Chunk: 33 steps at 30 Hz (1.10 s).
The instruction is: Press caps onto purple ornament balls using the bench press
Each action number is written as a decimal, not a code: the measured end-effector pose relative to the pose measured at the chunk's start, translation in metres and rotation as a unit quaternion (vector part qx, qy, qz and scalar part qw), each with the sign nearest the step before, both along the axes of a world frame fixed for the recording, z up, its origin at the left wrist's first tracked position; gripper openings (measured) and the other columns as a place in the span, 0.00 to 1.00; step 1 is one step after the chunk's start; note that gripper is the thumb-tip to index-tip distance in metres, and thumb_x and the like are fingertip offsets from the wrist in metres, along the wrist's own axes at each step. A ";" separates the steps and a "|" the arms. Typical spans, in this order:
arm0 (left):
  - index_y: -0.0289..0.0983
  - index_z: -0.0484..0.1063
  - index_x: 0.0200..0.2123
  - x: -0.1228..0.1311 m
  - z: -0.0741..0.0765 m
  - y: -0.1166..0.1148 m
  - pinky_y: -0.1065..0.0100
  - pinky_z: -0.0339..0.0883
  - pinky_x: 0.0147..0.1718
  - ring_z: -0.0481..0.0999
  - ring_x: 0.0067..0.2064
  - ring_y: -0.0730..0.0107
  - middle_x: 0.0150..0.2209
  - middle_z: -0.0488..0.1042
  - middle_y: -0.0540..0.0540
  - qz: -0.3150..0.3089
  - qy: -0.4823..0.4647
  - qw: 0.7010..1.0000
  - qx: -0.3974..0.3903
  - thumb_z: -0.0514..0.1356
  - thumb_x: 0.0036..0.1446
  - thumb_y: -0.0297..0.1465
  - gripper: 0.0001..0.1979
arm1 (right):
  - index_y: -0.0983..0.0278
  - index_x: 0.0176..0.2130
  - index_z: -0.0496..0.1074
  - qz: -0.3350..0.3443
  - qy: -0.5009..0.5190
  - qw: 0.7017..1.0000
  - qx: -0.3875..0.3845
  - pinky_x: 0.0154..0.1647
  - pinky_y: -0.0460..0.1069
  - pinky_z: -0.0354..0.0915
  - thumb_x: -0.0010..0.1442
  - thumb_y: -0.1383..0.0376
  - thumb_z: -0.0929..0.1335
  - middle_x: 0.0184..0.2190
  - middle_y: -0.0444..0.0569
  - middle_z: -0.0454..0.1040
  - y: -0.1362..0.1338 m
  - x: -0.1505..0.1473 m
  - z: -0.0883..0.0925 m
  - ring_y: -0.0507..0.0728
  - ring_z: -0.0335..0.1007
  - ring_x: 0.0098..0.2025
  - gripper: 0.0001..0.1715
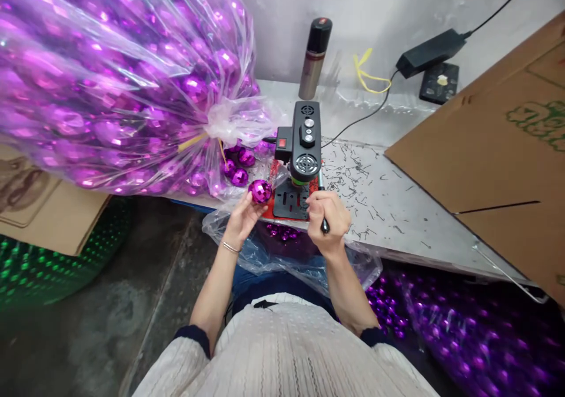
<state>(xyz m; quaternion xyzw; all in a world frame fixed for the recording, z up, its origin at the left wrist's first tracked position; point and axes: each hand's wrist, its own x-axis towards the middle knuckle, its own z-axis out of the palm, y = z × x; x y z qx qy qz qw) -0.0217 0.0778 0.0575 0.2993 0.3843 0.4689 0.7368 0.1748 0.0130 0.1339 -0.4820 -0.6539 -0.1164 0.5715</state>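
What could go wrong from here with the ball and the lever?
The left hand holds the shiny purple faceted ball beside the black tabletop machine, so its fingers might get pinched if the right hand works the black-ended metal lever too soon. The smooth-looking ball might also slip from the fingers.

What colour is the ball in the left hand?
The ball is shiny purple, head view.

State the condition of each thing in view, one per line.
Left hand: holding a purple ball
Right hand: closed around the lever handle
Machine: standing upright
Red switch: position unclear
Big bag: bulging, tied shut
Spray can: upright, capped
Yellow ribbon: loose, looped
Power brick: wired at both ends
Table: strewn with dark bits
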 end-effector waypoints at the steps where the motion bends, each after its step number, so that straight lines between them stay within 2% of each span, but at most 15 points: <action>1: 0.38 0.76 0.48 0.003 -0.004 -0.006 0.63 0.78 0.44 0.84 0.46 0.61 0.47 0.82 0.42 -0.009 -0.014 0.999 -0.030 0.69 0.58 0.44 0.20 | 0.60 0.32 0.65 -0.001 -0.004 1.000 -0.001 0.30 0.47 0.65 0.67 0.74 0.63 0.26 0.44 0.73 0.000 0.000 0.001 0.51 0.71 0.29 0.12; 4: 0.37 0.75 0.48 0.013 -0.016 -0.014 0.64 0.77 0.44 0.84 0.45 0.61 0.45 0.82 0.42 -0.009 0.013 0.999 -0.046 0.69 0.57 0.45 0.22 | 0.60 0.31 0.64 -0.001 -0.015 1.000 -0.007 0.30 0.46 0.65 0.67 0.74 0.63 0.26 0.44 0.73 0.000 0.001 0.002 0.51 0.71 0.29 0.13; 7: 0.38 0.72 0.54 0.024 -0.023 -0.013 0.61 0.75 0.51 0.82 0.49 0.61 0.48 0.82 0.42 0.007 0.103 0.994 0.024 0.73 0.52 0.44 0.30 | 0.60 0.31 0.65 0.001 -0.027 1.000 -0.008 0.30 0.46 0.65 0.67 0.73 0.63 0.26 0.44 0.73 -0.001 0.003 0.003 0.51 0.71 0.29 0.13; 10: 0.38 0.70 0.58 0.036 -0.025 -0.010 0.60 0.74 0.54 0.81 0.52 0.59 0.51 0.81 0.40 -0.016 0.193 0.974 0.118 0.73 0.52 0.45 0.34 | 0.60 0.32 0.65 -0.005 -0.039 0.999 -0.007 0.29 0.46 0.65 0.67 0.72 0.63 0.27 0.44 0.74 -0.002 0.005 0.002 0.51 0.72 0.29 0.12; 13: 0.39 0.69 0.60 0.045 -0.025 -0.006 0.59 0.75 0.52 0.81 0.50 0.58 0.53 0.80 0.39 -0.041 0.299 0.930 0.210 0.71 0.56 0.46 0.33 | 0.60 0.32 0.66 -0.013 -0.050 0.999 -0.014 0.29 0.47 0.65 0.68 0.72 0.62 0.27 0.45 0.75 -0.002 0.006 0.001 0.50 0.72 0.29 0.12; 16: 0.39 0.71 0.60 0.051 -0.022 -0.001 0.54 0.72 0.58 0.79 0.56 0.54 0.56 0.78 0.38 -0.048 0.392 0.865 0.311 0.69 0.58 0.46 0.30 | 0.60 0.33 0.66 -0.006 -0.050 0.999 -0.019 0.30 0.47 0.66 0.68 0.71 0.62 0.27 0.44 0.75 -0.003 0.006 0.001 0.51 0.73 0.29 0.12; 18: 0.39 0.71 0.59 0.054 -0.021 0.002 0.52 0.69 0.60 0.77 0.58 0.51 0.57 0.78 0.37 -0.051 0.426 0.827 0.364 0.68 0.59 0.46 0.29 | 0.60 0.33 0.66 0.001 -0.043 0.999 -0.019 0.31 0.47 0.67 0.68 0.71 0.62 0.27 0.44 0.75 -0.003 0.006 0.001 0.51 0.73 0.30 0.12; 21: 0.39 0.72 0.59 0.057 -0.020 0.007 0.52 0.71 0.58 0.78 0.57 0.50 0.54 0.79 0.37 -0.050 0.451 0.796 0.401 0.67 0.60 0.46 0.28 | 0.59 0.33 0.67 0.005 -0.035 0.999 -0.018 0.31 0.48 0.67 0.67 0.71 0.63 0.27 0.44 0.75 -0.004 0.006 0.000 0.52 0.73 0.30 0.11; 29: 0.40 0.74 0.58 0.064 -0.024 0.007 0.53 0.72 0.55 0.78 0.52 0.50 0.47 0.78 0.39 -0.037 0.491 0.767 0.411 0.69 0.58 0.44 0.27 | 0.60 0.33 0.67 0.012 -0.040 0.999 -0.031 0.30 0.48 0.67 0.68 0.71 0.63 0.29 0.45 0.76 -0.006 0.008 0.001 0.52 0.73 0.31 0.11; 33: 0.40 0.73 0.60 0.074 -0.033 0.005 0.52 0.71 0.56 0.76 0.54 0.51 0.51 0.76 0.37 -0.023 0.475 0.777 0.412 0.68 0.59 0.45 0.29 | 0.60 0.34 0.67 0.012 -0.041 0.998 -0.041 0.31 0.48 0.67 0.68 0.71 0.62 0.30 0.46 0.76 -0.007 0.008 0.001 0.52 0.74 0.32 0.11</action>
